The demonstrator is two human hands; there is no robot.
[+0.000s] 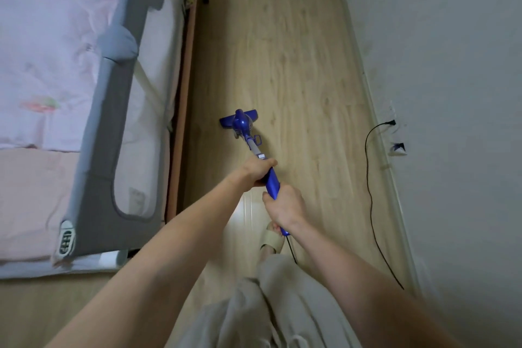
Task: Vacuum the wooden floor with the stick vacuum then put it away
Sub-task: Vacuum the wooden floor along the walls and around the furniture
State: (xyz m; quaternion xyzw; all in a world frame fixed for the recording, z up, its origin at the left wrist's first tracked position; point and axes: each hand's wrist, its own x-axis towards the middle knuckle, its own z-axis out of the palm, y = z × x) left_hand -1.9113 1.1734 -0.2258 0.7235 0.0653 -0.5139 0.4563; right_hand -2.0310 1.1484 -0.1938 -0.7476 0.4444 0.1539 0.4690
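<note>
A blue stick vacuum (272, 179) slants down from my hands to the wooden floor (296, 51). Its blue floor head (239, 119) lies flat on the boards close to the bed's wooden side. My left hand (255, 171) grips the shaft just below the grey tube. My right hand (284, 207) grips the blue handle nearer to me. A black power cord (370, 186) runs from the handle's end across the floor to a wall socket (391, 122).
A bed (42, 65) with a grey fabric guard rail (113, 135) fills the left side. A white wall (452, 93) and its skirting board close the right side. My foot in a beige slipper (272, 240) stands under the handle.
</note>
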